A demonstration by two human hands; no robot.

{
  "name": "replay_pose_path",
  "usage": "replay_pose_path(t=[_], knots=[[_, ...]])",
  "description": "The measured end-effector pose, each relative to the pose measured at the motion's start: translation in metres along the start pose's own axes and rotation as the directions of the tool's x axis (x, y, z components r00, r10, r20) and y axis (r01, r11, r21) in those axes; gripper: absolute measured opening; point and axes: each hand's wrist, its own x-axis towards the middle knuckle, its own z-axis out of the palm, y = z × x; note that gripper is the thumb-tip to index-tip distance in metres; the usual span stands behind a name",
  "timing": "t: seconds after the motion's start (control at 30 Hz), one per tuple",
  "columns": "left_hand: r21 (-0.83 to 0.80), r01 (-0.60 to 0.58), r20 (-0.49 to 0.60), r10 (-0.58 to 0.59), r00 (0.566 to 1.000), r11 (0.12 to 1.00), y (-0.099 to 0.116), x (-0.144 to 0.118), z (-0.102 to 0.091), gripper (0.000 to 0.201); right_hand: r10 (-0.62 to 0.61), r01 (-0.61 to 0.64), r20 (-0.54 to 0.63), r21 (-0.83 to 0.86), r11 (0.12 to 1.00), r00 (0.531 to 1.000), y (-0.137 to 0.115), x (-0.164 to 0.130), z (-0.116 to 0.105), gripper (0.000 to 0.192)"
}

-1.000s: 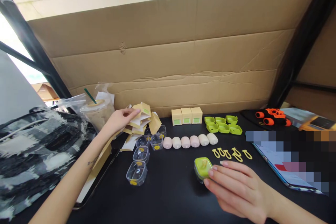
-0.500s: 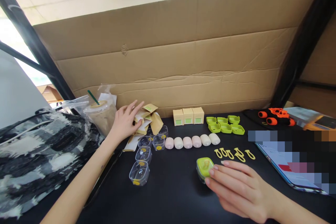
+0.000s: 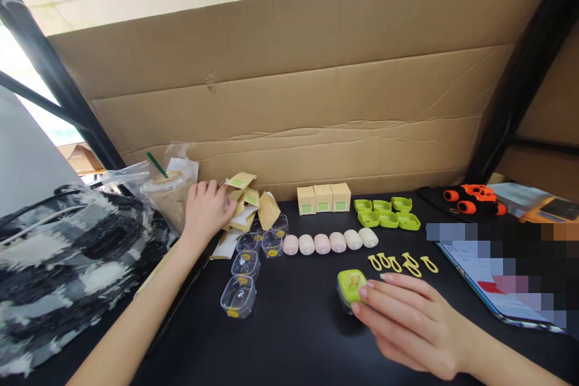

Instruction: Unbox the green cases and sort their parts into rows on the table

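Observation:
My left hand [image 3: 205, 210] reaches to the back left and closes its fingers on a pile of flat tan cardboard boxes [image 3: 246, 202] with green labels. My right hand [image 3: 407, 322] rests on the black table [image 3: 294, 332] in front, fingertips touching a small green-lidded clear case [image 3: 350, 286]. Several clear square case bottoms [image 3: 244, 265] lie between my hands. A row of pale pink and white oval pieces [image 3: 328, 242] and several yellow clips [image 3: 400, 263] lie behind the case.
Three assembled tan boxes [image 3: 323, 198] and several green lids [image 3: 386, 213] stand at the back. An iced drink cup [image 3: 169, 193] and a patterned bag [image 3: 63, 259] sit left. A cardboard wall [image 3: 294, 90] backs the table. Orange-black tool [image 3: 473, 200] and papers [image 3: 497, 289] lie right.
My left hand has curled its fingers down onto the pile of flat boxes, shifting them a little. My right hand stays at the green case.

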Motion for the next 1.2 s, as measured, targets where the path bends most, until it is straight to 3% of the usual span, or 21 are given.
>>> replay_pose_path(t=[0.63,0.77,0.9,1.0,1.07,1.13,1.2], knots=[[-0.026,0.024,-0.008,-0.024,1.000,0.999,0.010,0.004,0.012,0.037,0.031,-0.031,0.005,-0.011,0.999,1.000,0.001,0.002,0.000,0.023],[-0.053,0.007,-0.033,-0.009,0.999,0.999,0.014,0.005,0.002,0.035,0.037,-0.036,0.022,-0.040,0.999,0.999,0.007,0.003,-0.002,0.021],[-0.255,-0.050,-0.191,0.001,0.982,0.966,0.042,-0.009,-0.027,0.030,0.178,-0.191,0.160,0.066,0.979,0.971,0.017,0.003,-0.003,0.021],[-0.569,-0.181,-0.196,0.081,0.977,0.802,0.085,-0.037,-0.051,0.023,0.348,-0.429,0.371,0.162,0.889,0.861,0.018,0.001,-0.001,0.020],[-0.792,-0.177,-0.051,0.225,0.973,0.584,0.115,-0.059,-0.060,0.029,0.425,-0.559,0.482,0.175,0.810,0.766,0.017,-0.002,0.003,0.030],[-0.918,-0.030,0.135,0.383,0.914,0.396,0.140,-0.077,-0.060,0.057,0.454,-0.649,0.568,0.198,0.734,0.687,0.015,-0.005,0.007,0.038],[-0.946,0.141,0.270,0.469,0.841,0.291,0.157,-0.088,-0.053,0.080,0.459,-0.715,0.622,0.247,0.655,0.635,0.012,-0.007,0.010,0.040]])
